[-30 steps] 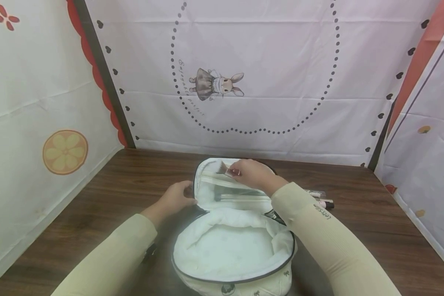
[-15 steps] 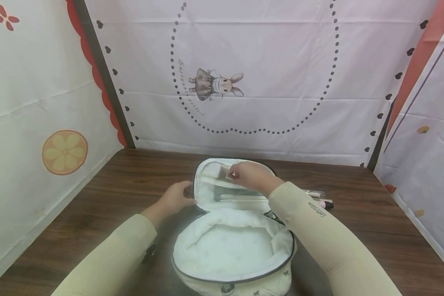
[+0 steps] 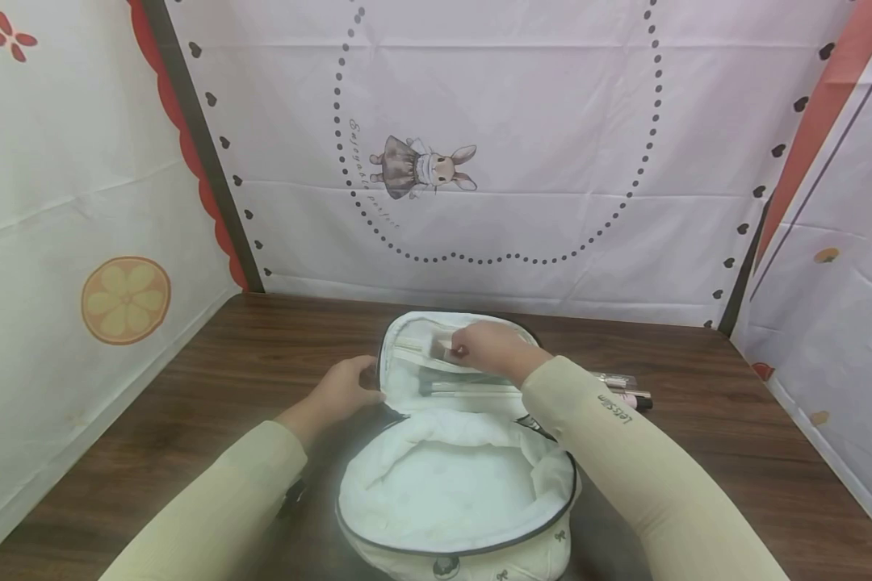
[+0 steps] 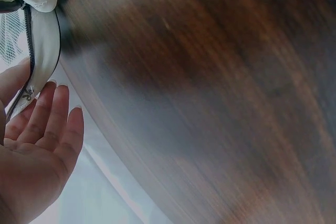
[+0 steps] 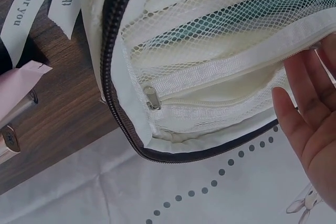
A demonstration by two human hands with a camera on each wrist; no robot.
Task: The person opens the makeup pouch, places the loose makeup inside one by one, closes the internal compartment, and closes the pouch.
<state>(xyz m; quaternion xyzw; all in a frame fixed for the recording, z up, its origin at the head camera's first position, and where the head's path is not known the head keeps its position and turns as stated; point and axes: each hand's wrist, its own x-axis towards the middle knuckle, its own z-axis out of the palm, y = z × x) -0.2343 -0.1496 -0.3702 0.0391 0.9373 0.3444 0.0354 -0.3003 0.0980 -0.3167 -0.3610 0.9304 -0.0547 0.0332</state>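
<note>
A cream makeup bag [image 3: 454, 557] with a dark zip edge stands unzipped on the table. Its lid [image 5: 126, 103] is tipped back and has a zipped mesh pocket [image 5: 210, 22] inside. Pale-handled makeup brushes [image 3: 472, 389] lie behind the mesh. My left hand [image 3: 341, 391] holds the lid's left edge, thumb on the inner side and fingers behind it [image 4: 44, 135]. At the pocket's unzipped gap, my right hand [image 3: 497, 349] pinches a makeup brush [image 3: 439, 349], its bristles pointing left. In the right wrist view that brush is mostly hidden; the fingertips [image 5: 310, 59] are at the pocket's zip.
Slim cosmetic items [image 3: 628, 389] lie on the brown wooden table [image 3: 698, 452] to the right of the lid. A printed ribbon [image 5: 26, 14] and a pink piece [image 5: 21, 85] are beside the bag. Patterned white cloth [image 3: 552, 145] hangs behind and at both sides.
My right hand has moved slightly left and down with the brush, whose bristles now sit lower, at the pocket's opening. The left hand stays on the lid's edge.
</note>
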